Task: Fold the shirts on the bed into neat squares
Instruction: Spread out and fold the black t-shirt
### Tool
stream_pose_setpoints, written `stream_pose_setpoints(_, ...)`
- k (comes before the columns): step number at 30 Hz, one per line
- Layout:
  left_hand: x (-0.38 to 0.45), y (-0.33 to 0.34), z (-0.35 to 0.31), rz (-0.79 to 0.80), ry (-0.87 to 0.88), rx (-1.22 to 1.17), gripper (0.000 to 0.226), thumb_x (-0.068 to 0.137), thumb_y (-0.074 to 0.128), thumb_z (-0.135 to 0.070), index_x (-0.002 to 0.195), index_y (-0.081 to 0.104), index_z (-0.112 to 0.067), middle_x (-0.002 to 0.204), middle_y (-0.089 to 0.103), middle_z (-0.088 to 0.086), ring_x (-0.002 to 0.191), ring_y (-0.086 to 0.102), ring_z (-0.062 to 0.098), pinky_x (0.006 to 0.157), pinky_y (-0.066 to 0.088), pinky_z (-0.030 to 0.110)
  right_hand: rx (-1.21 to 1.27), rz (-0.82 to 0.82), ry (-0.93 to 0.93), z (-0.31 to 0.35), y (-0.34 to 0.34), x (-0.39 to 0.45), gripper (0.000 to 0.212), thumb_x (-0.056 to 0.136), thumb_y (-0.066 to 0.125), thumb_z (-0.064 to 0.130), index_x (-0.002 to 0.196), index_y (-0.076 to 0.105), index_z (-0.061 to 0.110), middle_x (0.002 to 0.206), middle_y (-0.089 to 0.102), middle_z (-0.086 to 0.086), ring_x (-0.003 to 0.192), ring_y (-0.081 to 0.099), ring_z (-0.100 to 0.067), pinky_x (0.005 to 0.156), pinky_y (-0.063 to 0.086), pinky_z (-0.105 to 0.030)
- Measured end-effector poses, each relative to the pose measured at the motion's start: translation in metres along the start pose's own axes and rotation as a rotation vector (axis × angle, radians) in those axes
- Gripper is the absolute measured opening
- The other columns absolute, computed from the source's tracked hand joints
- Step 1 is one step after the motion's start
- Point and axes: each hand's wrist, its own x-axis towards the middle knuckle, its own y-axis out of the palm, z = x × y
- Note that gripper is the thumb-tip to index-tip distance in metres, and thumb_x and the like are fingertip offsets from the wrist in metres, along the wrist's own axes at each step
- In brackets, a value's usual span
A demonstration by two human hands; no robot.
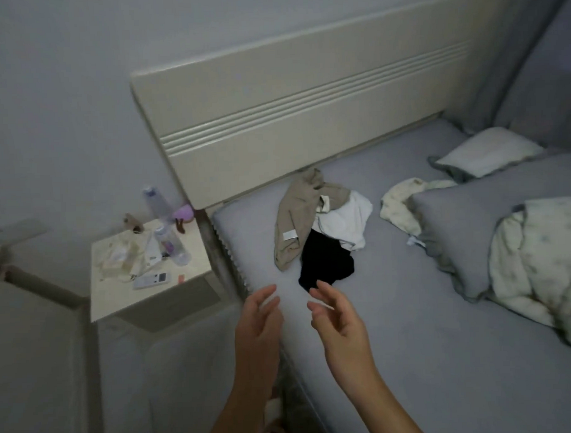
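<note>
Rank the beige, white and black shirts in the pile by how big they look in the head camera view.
1. beige shirt
2. and 3. white shirt and black shirt: about alike, and all three are crumpled and overlapping, so no firm order.

bare sheet (394,309) before the crumpled shirts (320,234), pillows (466,229) crowding right, nightstand (150,279) left

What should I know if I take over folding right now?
Left hand and right hand: both open, holding nothing, over the near edge of the bed.
The tan shirt, white shirt and black shirt lie crumpled in one overlapping pile near the headboard.
Done: nothing folded yet.
Left: all three; the black one lies nearest the hands.
</note>
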Motion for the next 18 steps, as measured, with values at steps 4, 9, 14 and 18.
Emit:
stream_pose_setpoints(4, 0.052, 0.038, 0.006, 0.086, -0.044, 0.025, 0.032, 0.087, 0.059, -0.028, 0.117, 0.064, -0.033, 0.115, 0.068, -0.011, 0.106, 0.064, 0.004, 0.089, 0.052, 0.034, 0.001, -0.104, 0.021, -0.006, -0.025, 0.051, 0.039, 0.098, 0.058, 0.015, 0.129, 0.055, 0.039, 0.124, 0.063, 0.020, 0.114, 0.060, 0.001, 0.094, 0.051, -0.020)
stream_pose_setpoints(9, 0.139, 0.074, 0.035, 0.168, -0.149, 0.108, 0.032, 0.098, 0.055, -0.008, 0.111, 0.063, -0.036, 0.117, 0.064, -0.012, 0.108, 0.061, 0.002, 0.089, 0.051, 0.029, -0.057, -0.253, 0.115, -0.031, -0.058, 0.126, 0.041, 0.098, 0.055, 0.010, 0.130, 0.055, 0.035, 0.124, 0.063, 0.017, 0.111, 0.061, 0.001, 0.090, 0.048, -0.012)
stream_pose_setpoints(14, 0.234, 0.102, 0.098, 0.252, -0.238, 0.306, 0.034, 0.095, 0.059, -0.011, 0.107, 0.062, -0.043, 0.116, 0.064, -0.013, 0.106, 0.061, 0.003, 0.077, 0.048, 0.014, -0.094, -0.381, 0.291, -0.086, -0.071, 0.203, 0.039, 0.098, 0.056, 0.014, 0.132, 0.053, 0.034, 0.125, 0.060, 0.018, 0.102, 0.059, 0.009, 0.081, 0.047, -0.005)
stream_pose_setpoints(18, 0.304, 0.137, 0.167, 0.411, -0.322, 0.488, 0.033, 0.093, 0.063, -0.017, 0.110, 0.055, -0.045, 0.121, 0.059, -0.016, 0.112, 0.057, 0.001, 0.079, 0.047, 0.008, -0.126, -0.427, 0.428, -0.152, -0.075, 0.254, 0.041, 0.098, 0.055, 0.012, 0.133, 0.052, 0.031, 0.125, 0.059, 0.011, 0.099, 0.058, 0.007, 0.073, 0.048, -0.006)
